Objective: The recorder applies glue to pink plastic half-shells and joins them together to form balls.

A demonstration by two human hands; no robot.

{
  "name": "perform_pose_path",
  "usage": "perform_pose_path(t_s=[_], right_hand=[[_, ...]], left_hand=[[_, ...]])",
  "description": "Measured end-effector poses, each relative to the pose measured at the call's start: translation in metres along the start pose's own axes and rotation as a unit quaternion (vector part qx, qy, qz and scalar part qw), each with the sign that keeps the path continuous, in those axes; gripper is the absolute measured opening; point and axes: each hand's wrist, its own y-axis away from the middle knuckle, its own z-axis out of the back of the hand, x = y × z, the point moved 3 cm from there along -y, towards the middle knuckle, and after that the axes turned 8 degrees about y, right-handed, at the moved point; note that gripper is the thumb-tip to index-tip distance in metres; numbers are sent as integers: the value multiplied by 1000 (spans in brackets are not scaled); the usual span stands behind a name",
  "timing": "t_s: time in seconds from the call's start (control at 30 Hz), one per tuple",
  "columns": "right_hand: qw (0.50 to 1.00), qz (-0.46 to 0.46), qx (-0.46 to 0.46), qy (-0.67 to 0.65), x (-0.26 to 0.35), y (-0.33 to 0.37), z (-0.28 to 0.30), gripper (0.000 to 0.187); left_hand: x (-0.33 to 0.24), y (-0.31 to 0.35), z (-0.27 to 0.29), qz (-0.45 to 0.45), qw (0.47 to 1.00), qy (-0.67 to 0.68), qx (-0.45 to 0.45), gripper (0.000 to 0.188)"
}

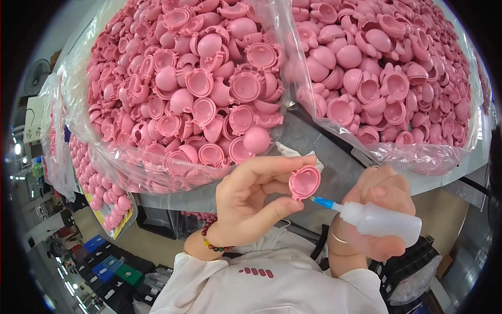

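Note:
Between thumb and fingers of my left hand (238,201) is a small pink plastic shell half (305,183), its hollow side turned up. My right hand (384,189) is wrapped round a translucent white squeeze bottle (389,222), tilted so it points left. The bottle's blue nozzle (325,203) ends just beside the lower rim of the shell half. Whether the tip touches the rim, I cannot tell. Behind my left fingers lies a crumpled white cloth or tissue (286,150), partly hidden.
Two large heaps of pink shell parts lie in clear plastic bags, one at the far left (183,99) and one at the far right (387,68). Pink balls (107,193) sit lower left. A grey work surface (334,152) shows between. Black crates (408,267) stand lower right.

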Motion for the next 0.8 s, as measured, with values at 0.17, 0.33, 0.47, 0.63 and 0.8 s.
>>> perform_pose_path(t_s=[0.17, 0.33, 0.47, 0.63, 0.8], right_hand=[[999, 34, -21, 23, -3, -1, -4, 61], [999, 48, 10, 21, -7, 3, -2, 64], [997, 75, 13, 15, -9, 3, -4, 72], [998, 46, -20, 26, -6, 4, -3, 73], [997, 27, 13, 74, -6, 4, -5, 73]], left_hand=[[-1, 1, 0, 1, 1000, -30, 2, 47], [-1, 0, 0, -14, 999, -15, 31, 43], [1, 0, 0, -3, 1000, -24, 16, 49], [0, 0, -1, -6, 998, -43, 34, 50], [-1, 2, 0, -5, 999, -44, 28, 50]])
